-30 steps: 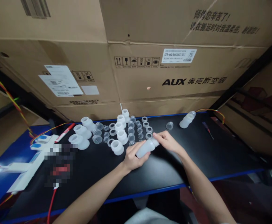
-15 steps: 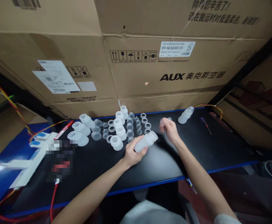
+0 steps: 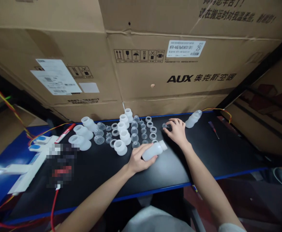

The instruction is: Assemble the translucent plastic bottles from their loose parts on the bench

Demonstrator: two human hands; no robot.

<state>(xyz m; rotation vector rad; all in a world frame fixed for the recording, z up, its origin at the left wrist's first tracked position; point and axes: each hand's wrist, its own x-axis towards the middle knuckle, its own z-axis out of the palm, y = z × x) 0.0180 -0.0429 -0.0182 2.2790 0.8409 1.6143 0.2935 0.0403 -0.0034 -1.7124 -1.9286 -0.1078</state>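
Note:
My left hand (image 3: 139, 158) is wrapped round a translucent white baby bottle (image 3: 152, 152), tilted with its neck end pointing right and slightly up. My right hand (image 3: 178, 131) is low over the table, fingers bent, thumb and fingertips at a small clear dome cap (image 3: 164, 125); what lies beneath the fingers is hidden. Left of it, white rings (image 3: 152, 136) stand in a column, beside small clear nipples (image 3: 143, 130) and clear dome caps (image 3: 134, 130). A row of open bottles (image 3: 125, 137) follows. One capped bottle (image 3: 193, 119) lies just past my right hand.
More bottles (image 3: 81, 142), caps and rings sit at the left, near a red marker (image 3: 65, 132) and a white power strip (image 3: 35, 162). A screwdriver (image 3: 213, 129) lies right. Large cardboard boxes (image 3: 141, 77) wall off the back of the black table (image 3: 102, 180).
My right hand has come down to the table and moved slightly away from the bottle, its fingers reaching forward. The held bottle has shifted a little right and nearer to me.

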